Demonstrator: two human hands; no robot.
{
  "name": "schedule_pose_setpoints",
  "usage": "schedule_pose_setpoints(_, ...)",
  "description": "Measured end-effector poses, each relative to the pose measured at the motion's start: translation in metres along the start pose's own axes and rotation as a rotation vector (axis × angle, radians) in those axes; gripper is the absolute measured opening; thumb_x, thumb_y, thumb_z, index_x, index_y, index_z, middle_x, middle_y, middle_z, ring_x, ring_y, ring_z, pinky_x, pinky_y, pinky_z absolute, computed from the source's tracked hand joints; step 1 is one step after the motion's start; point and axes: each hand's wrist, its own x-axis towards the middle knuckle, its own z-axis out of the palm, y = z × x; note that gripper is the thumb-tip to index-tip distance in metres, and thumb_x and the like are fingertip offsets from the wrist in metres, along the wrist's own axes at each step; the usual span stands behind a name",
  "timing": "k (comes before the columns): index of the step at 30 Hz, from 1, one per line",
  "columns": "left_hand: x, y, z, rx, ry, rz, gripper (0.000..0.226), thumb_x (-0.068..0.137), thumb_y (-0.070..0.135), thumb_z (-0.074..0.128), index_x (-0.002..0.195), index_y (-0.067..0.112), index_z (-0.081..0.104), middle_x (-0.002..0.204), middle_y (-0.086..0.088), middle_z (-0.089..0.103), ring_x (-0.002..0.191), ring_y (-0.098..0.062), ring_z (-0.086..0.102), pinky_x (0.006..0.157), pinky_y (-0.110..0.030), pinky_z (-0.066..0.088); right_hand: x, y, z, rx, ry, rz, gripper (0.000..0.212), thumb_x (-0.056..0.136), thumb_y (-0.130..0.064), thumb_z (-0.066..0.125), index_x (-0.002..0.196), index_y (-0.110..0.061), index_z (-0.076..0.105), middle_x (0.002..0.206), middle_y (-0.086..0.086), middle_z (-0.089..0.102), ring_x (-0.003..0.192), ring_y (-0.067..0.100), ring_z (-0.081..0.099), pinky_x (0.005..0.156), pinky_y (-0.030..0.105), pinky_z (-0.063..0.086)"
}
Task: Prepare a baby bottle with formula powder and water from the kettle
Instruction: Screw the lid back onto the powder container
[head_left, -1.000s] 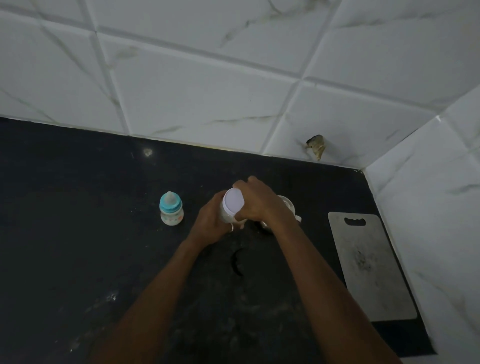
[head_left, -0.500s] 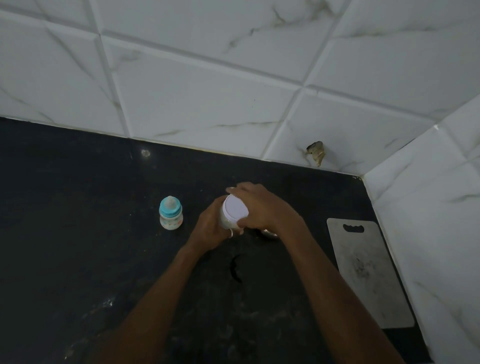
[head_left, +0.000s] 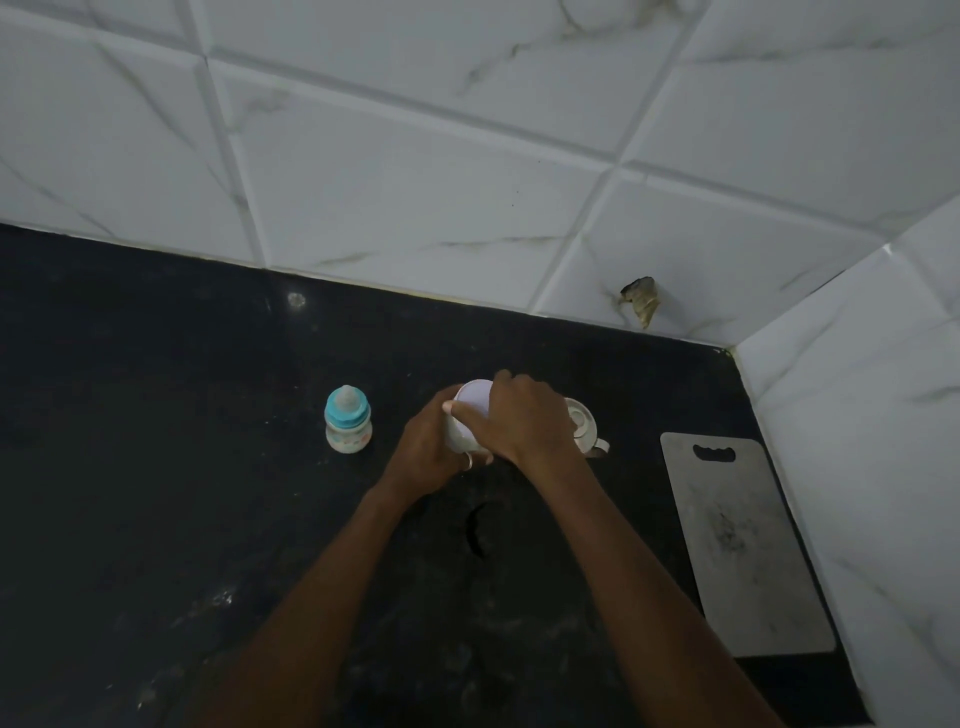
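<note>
A small baby bottle (head_left: 348, 427) with a teal collar and its teat on stands upright on the black counter (head_left: 156, 467). To its right, my left hand (head_left: 426, 449) grips the side of a white formula container (head_left: 462, 431). My right hand (head_left: 527, 418) is closed over the container's pale lid (head_left: 474, 397) from the right. Behind my right hand a white kettle (head_left: 584, 423) with a lid and a handle stands partly hidden.
A grey cutting board (head_left: 743, 540) lies flat at the right, near the tiled side wall (head_left: 857, 415). The tiled back wall has a broken hole (head_left: 641, 301) low near the corner. A dark crack (head_left: 475, 527) marks the counter below my hands.
My right hand has shifted its hold around the lid, and more of the kettle shows behind it than half a second ago. The bottle has not moved.
</note>
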Motion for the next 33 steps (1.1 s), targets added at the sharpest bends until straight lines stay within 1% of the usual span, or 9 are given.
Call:
schedule_pose_setpoints(2, 0.001, -0.001, 0.000, 0.010, -0.003, -0.006, 0.093, 0.066, 0.018, 0.096, 0.146, 0.025, 0.047, 0.141, 0.005, 0.060, 0.127, -0.006, 0.057, 0.103, -0.019, 0.046, 0.000, 0.008, -0.006, 0.033, -0.051, -0.065, 0.077, 0.088, -0.073, 0.053, 0.133, -0.011, 0.052, 0.129, 0.012, 0.060, 0.112, 0.031, 0.063, 0.087, 0.041, 0.051)
schedule_pose_setpoints(4, 0.002, -0.004, 0.000, 0.018, -0.007, -0.026, 0.094, 0.068, 0.018, 0.095, 0.148, 0.022, 0.046, 0.144, 0.003, 0.058, 0.132, -0.009, 0.055, 0.109, -0.027, 0.046, 0.004, 0.015, -0.018, 0.076, -0.269, -0.215, 0.084, 0.087, -0.049, 0.071, 0.156, -0.022, 0.030, 0.157, 0.010, 0.035, 0.138, 0.032, 0.044, 0.104, 0.045, 0.046)
schedule_pose_setpoints(7, 0.003, -0.005, 0.001, 0.039, -0.019, -0.072, 0.090, 0.073, 0.010, 0.090, 0.150, 0.016, 0.044, 0.149, -0.003, 0.055, 0.139, -0.017, 0.052, 0.114, -0.032, 0.044, 0.013, 0.019, -0.028, 0.066, -0.468, -0.368, 0.101, 0.080, -0.018, 0.082, 0.159, -0.037, 0.022, 0.170, 0.003, 0.011, 0.151, 0.030, 0.025, 0.115, 0.045, 0.038)
schedule_pose_setpoints(10, 0.005, -0.001, 0.003, 0.025, -0.043, -0.133, 0.090, 0.075, 0.006, 0.089, 0.151, 0.013, 0.043, 0.151, -0.005, 0.052, 0.140, -0.019, 0.050, 0.115, -0.032, 0.041, 0.015, 0.014, -0.021, 0.049, -0.426, -0.388, 0.086, 0.082, -0.015, 0.078, 0.155, -0.034, 0.036, 0.159, 0.008, 0.035, 0.140, 0.031, 0.042, 0.110, 0.045, 0.043)
schedule_pose_setpoints(13, 0.004, 0.000, 0.003, 0.001, -0.048, -0.102, 0.093, 0.072, 0.011, 0.091, 0.152, 0.016, 0.043, 0.150, -0.004, 0.054, 0.139, -0.017, 0.051, 0.117, -0.036, 0.042, 0.010, 0.006, -0.017, -0.008, -0.276, -0.286, 0.071, 0.087, -0.036, 0.072, 0.151, -0.030, 0.040, 0.136, 0.010, 0.051, 0.119, 0.031, 0.057, 0.091, 0.039, 0.049)
schedule_pose_setpoints(19, 0.003, -0.007, 0.002, -0.001, -0.019, -0.051, 0.092, 0.075, 0.015, 0.091, 0.153, 0.018, 0.042, 0.149, -0.003, 0.055, 0.138, -0.015, 0.052, 0.117, -0.039, 0.044, 0.007, -0.005, -0.013, -0.066, -0.200, -0.215, 0.070, 0.089, -0.048, 0.069, 0.148, -0.022, 0.042, 0.133, 0.014, 0.053, 0.114, 0.033, 0.061, 0.089, 0.040, 0.050)
schedule_pose_setpoints(22, 0.005, -0.007, 0.003, 0.002, -0.028, -0.051, 0.090, 0.074, 0.013, 0.090, 0.151, 0.018, 0.042, 0.148, -0.002, 0.054, 0.137, -0.013, 0.051, 0.113, -0.030, 0.042, 0.009, 0.001, -0.018, -0.065, -0.298, -0.247, 0.085, 0.085, -0.045, 0.074, 0.157, -0.031, 0.030, 0.146, 0.012, 0.043, 0.126, 0.034, 0.053, 0.095, 0.044, 0.049)
schedule_pose_setpoints(26, 0.007, -0.010, 0.005, 0.030, -0.054, -0.103, 0.089, 0.078, 0.007, 0.087, 0.154, 0.012, 0.039, 0.154, -0.007, 0.049, 0.143, -0.018, 0.047, 0.119, -0.035, 0.039, 0.013, 0.010, -0.025, -0.094, -0.398, -0.379, 0.089, 0.085, -0.027, 0.077, 0.157, -0.041, 0.027, 0.166, 0.007, 0.022, 0.146, 0.033, 0.032, 0.109, 0.049, 0.043)
schedule_pose_setpoints(33, 0.007, -0.016, 0.006, 0.020, -0.004, -0.008, 0.090, 0.069, 0.013, 0.093, 0.144, 0.025, 0.047, 0.137, 0.011, 0.057, 0.125, 0.000, 0.053, 0.103, -0.013, 0.044, 0.012, 0.013, -0.013, -0.023, -0.333, -0.390, 0.081, 0.084, -0.018, 0.075, 0.154, -0.034, 0.038, 0.149, 0.006, 0.044, 0.128, 0.031, 0.050, 0.101, 0.045, 0.048)
